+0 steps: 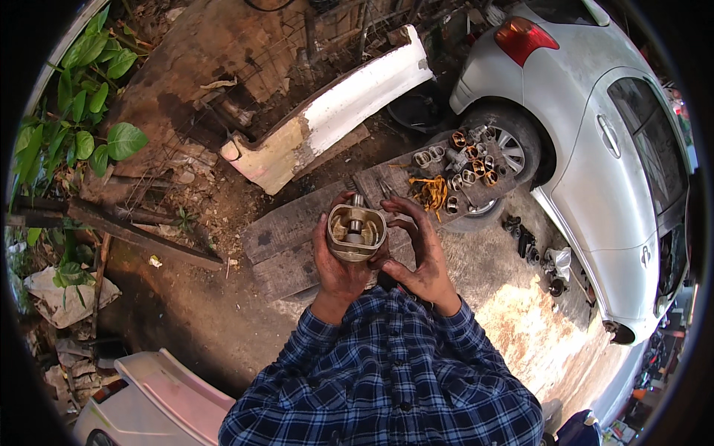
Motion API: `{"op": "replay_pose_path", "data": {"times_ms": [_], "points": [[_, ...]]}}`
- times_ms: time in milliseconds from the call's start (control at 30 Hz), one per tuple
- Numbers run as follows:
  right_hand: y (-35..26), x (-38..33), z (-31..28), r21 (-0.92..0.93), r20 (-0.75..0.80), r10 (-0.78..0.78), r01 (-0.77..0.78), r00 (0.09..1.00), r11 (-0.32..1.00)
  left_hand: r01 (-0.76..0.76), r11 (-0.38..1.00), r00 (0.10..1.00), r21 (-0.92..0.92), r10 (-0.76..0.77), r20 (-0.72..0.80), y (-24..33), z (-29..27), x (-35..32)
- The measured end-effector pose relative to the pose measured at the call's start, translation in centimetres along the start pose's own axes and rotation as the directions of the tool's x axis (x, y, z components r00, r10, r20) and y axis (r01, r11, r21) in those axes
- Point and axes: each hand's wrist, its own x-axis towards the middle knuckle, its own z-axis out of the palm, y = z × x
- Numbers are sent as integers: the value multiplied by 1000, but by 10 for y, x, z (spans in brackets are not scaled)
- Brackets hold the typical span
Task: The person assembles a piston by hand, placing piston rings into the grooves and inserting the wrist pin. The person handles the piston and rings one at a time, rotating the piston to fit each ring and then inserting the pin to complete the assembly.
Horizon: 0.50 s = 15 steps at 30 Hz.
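Observation:
My left hand (pixel 335 269) grips a metal engine piston (pixel 358 245) in front of my chest, with its hollow underside facing up. A shiny piston pin (pixel 358 213) shows inside it and sticks out at the far side. Close by on the right is my right hand (pixel 425 260), its fingers curved and apart from the thumb. The thumb tip is near the piston's right side; I cannot tell whether it touches. Beyond my hands, several more pistons (pixel 468 177) stand on a worn wooden bench (pixel 286 236), beside a tangle of yellow-orange strips (pixel 429 195).
A silver car (pixel 576 111) stands at the right, its wheel near the bench. Dark parts (pixel 526 241) lie on the concrete below it. A white and rusty body panel (pixel 335 111) lies beyond the bench. Wooden beams (pixel 145 234) and leafy plants (pixel 89 97) are at the left.

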Motion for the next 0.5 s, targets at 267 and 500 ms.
{"op": "replay_pose_path", "data": {"times_ms": [267, 500], "points": [[15, 20, -5, -25, 115, 35, -32, 993, 999, 68, 997, 998, 35, -68, 13, -6, -14, 2], [18, 20, -2, -23, 102, 17, -15, 995, 1000, 121, 992, 993, -35, -121, 1, 0, -13, 4]]}}
